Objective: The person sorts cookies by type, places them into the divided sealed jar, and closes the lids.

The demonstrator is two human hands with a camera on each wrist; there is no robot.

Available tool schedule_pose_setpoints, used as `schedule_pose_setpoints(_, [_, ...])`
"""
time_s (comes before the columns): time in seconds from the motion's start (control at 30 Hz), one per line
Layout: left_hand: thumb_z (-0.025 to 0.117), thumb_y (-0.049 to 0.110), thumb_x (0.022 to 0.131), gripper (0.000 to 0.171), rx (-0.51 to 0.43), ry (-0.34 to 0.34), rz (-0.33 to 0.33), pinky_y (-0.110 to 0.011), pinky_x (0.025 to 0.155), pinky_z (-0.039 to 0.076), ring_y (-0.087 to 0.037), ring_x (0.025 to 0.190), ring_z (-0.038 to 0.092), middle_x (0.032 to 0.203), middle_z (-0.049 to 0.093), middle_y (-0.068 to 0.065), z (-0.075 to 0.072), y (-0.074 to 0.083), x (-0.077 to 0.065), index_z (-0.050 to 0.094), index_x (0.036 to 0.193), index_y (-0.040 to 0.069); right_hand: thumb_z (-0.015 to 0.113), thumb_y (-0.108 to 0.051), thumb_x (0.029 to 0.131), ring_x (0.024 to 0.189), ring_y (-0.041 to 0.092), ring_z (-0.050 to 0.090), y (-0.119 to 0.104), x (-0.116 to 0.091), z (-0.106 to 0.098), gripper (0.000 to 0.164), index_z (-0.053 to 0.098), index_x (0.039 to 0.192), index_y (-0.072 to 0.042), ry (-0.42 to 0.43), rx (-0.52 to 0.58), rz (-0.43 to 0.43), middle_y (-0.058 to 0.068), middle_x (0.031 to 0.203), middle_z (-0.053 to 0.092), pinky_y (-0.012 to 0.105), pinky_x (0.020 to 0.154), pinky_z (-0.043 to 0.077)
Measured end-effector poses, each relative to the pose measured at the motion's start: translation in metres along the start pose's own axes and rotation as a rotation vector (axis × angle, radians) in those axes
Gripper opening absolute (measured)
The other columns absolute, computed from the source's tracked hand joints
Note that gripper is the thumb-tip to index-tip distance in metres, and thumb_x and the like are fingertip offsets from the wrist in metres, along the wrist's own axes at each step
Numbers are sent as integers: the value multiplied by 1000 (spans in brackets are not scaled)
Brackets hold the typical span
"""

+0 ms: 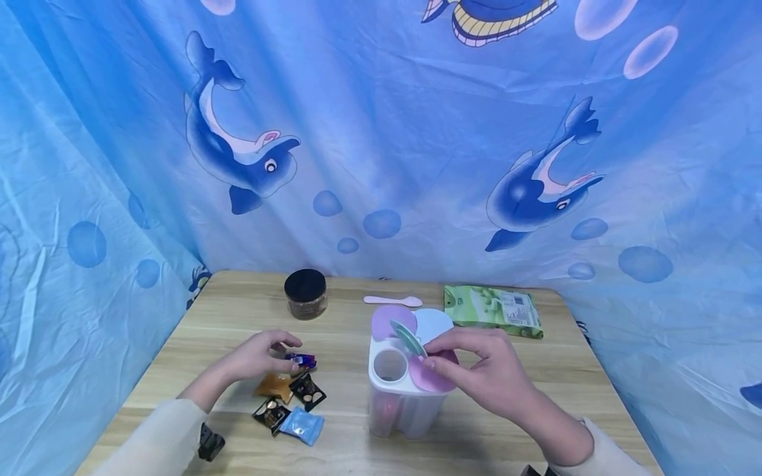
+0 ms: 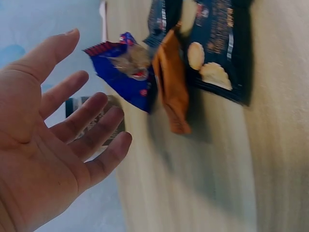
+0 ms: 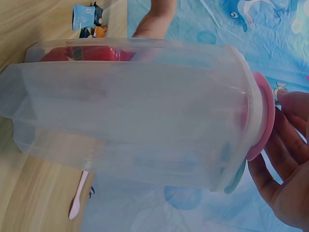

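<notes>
My right hand (image 1: 491, 373) pinches a green round lid (image 1: 407, 337), held tilted above a tall translucent storage container (image 3: 145, 106). The front-left hole under it is uncovered. Inside the container, against its wall, shows a red wrapped packet (image 3: 94, 53). My left hand (image 1: 258, 358) is beside a small heap of snack packets, its fingers spread and relaxed in the left wrist view. Nearest to them is a dark blue packet (image 2: 125, 72). An orange packet (image 2: 173, 82), black packets (image 2: 217, 48) with a biscuit picture and a light blue packet (image 1: 303, 425) lie around it.
A jar with a black lid (image 1: 306, 291) stands at the back left. Behind the container lie a pink spoon (image 1: 393, 301) and a green snack bag (image 1: 494, 309). Purple (image 1: 393, 320), pink (image 1: 430, 375) and pale blue (image 1: 433, 324) lids cover the container's other holes. A blue curtain (image 1: 381, 132) hangs behind the table.
</notes>
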State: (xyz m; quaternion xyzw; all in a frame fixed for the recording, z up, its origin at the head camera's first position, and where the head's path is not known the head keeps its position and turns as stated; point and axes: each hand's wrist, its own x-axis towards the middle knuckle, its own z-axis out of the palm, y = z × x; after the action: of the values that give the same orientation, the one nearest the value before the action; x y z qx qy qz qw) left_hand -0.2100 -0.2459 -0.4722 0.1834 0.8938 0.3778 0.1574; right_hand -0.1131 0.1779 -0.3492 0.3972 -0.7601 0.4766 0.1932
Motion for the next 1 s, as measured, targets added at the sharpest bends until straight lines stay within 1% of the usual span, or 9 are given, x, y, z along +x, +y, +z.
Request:
schedule_pose_setpoints(0.07, [83,22,87,52,-20,-16,8,-45,89,58,-36,111,66,129,65,-20,2,-4,0,64,129,-1,82,1,83,72,6,65,0,0,0,23,79,101,-15,1,-2,-16,-6,85,75,19,65,54])
schedule_pose_setpoints(0.2, [83,19,86,50,-55,-40,28,-36,84,57,-32,105,68,122,68,-18,3,-9,1,65,127,-3,82,1,84,72,5,65,1,-1,0,23,79,100,-14,-1,-8,-13,-7,85,75,19,65,54])
schedule_pose_setpoints(0.3, [83,20,86,46,-56,-48,39,-33,81,56,-28,102,68,117,70,-14,4,-10,1,67,124,-2,82,0,84,72,4,65,1,-1,0,21,79,100,-14,-4,-11,-3,-7,84,74,19,64,53])
schedule_pose_setpoints(0.37, [83,21,86,44,-37,-41,40,-32,81,55,-26,100,67,114,70,-12,5,-11,2,69,122,0,82,-1,84,71,4,64,1,-1,0,20,80,100,-14,-4,-11,-4,-7,84,74,18,63,52])
schedule_pose_setpoints(0.53, [81,22,88,38,-10,-24,5,-33,79,54,-21,95,66,108,71,-8,6,-12,4,71,118,2,82,-1,84,70,4,63,1,-1,0,21,80,100,-15,-4,-11,1,-8,83,74,18,62,52])
schedule_pose_setpoints(0.77, [78,18,90,33,-34,-18,-35,-37,78,56,-22,95,67,107,72,-7,8,-13,2,72,117,2,82,-3,86,71,4,63,1,-2,1,19,80,100,-15,-8,-5,20,-8,83,73,19,62,52])
schedule_pose_setpoints(0.87, [78,17,89,32,-47,-20,-44,-37,77,55,-21,94,67,107,73,-7,8,-13,2,72,117,3,82,-2,86,70,4,63,1,-2,1,19,79,100,-14,-7,1,16,-8,83,73,19,62,52])
schedule_pose_setpoints(1.0, [78,17,89,29,-28,-12,-34,-37,80,54,-20,95,66,107,73,-5,9,-14,2,73,116,6,82,-2,86,70,4,62,0,-2,1,19,79,100,-13,-5,9,8,-7,83,74,19,62,52])
